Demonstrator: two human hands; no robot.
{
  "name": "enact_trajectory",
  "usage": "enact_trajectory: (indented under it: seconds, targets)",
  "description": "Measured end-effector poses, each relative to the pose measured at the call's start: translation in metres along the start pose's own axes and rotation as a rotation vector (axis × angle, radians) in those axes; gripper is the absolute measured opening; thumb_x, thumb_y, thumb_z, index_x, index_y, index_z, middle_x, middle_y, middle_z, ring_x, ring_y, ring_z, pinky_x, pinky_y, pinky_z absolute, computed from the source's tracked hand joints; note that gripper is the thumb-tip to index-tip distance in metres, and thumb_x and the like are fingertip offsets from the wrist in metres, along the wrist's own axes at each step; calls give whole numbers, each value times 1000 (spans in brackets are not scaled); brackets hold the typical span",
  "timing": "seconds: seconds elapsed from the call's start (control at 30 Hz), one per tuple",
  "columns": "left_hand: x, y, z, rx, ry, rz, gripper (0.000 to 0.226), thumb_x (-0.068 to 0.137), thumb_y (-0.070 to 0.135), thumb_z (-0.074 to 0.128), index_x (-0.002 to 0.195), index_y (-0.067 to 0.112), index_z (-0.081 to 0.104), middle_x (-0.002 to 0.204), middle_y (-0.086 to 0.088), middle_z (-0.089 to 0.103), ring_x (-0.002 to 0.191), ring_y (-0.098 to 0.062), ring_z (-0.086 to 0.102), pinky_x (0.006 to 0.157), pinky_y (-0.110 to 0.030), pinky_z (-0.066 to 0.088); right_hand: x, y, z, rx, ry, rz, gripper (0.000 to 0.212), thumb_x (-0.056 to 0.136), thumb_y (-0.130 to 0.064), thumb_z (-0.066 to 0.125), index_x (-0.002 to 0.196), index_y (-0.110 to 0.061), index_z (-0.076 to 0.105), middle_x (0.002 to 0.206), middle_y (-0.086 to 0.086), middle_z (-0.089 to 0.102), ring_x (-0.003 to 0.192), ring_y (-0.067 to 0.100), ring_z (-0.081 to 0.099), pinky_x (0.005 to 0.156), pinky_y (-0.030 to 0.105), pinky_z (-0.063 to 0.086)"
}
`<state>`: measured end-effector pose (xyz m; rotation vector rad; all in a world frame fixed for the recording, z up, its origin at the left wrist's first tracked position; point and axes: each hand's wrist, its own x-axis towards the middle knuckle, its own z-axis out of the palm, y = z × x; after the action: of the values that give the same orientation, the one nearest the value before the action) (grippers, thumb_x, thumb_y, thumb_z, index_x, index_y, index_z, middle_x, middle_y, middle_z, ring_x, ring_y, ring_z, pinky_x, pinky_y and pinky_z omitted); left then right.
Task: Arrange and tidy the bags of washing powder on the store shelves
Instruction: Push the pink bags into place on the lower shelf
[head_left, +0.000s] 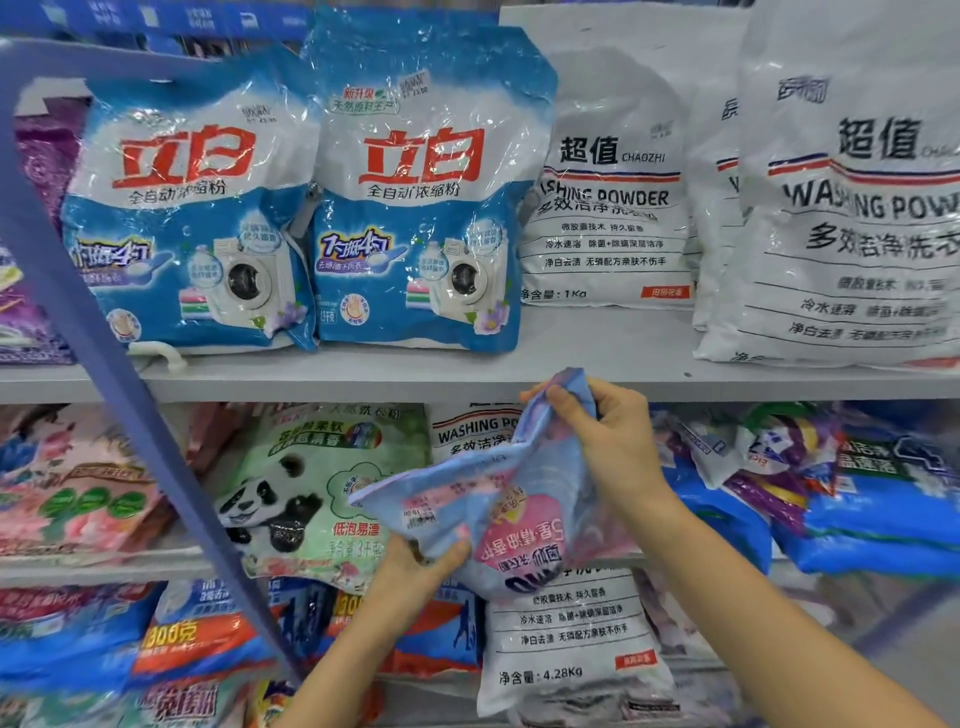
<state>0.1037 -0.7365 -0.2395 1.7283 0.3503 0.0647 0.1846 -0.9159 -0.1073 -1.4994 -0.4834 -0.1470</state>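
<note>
Two pinches hold our pale blue bag (519, 493): right hand (618, 441) at one o'clock, left hand (421, 566) at seven; slack film may slip.

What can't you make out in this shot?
Head view:
pale blue bag: crumpled, upside down, print partly covered by the left hand and right hand.
large white bag: lettering cut off by the right edge.
purple bag: hidden behind the blue post, cut by the left edge.
</note>
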Motion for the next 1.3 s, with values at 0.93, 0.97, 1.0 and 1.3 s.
enact_trajectory:
  seconds: [0.93,0.97,1.0,1.3]
  targets:
    - [-11,194,-34,277,254,739,38,79,44,63,79,6,56,65,-16,59,54,-13,43,50,-26,32,37,-97,11,-403,-449,-123,33,75,-28,75,60,-6,55,55,-7,49,53,1,43,49,19,34]
    - [-11,196,-36,266,258,732,31,82,42,64,82,12,55,60,-6,61,51,-9,45,48,-23,32,37,-99,13,-367,-443,-120,35,76,-25,75,58,-5,53,53,-6,47,53,3,41,48,20,32]
    - [-11,196,-39,250,256,721,26,84,42,63,86,18,53,60,4,62,51,-4,48,48,-19,35,38,-100,16,-366,-440,-140,37,76,-23,76,56,-5,51,53,-4,45,54,4,40,49,22,32]
    - [-42,77,-36,-180,623,577,37,66,59,62,87,32,47,82,11,51,80,-21,53,73,-32,43,43,-114,20,-285,-253,-288,40,77,-8,74,48,-23,51,43,-16,51,43,-5,43,45,9,33]
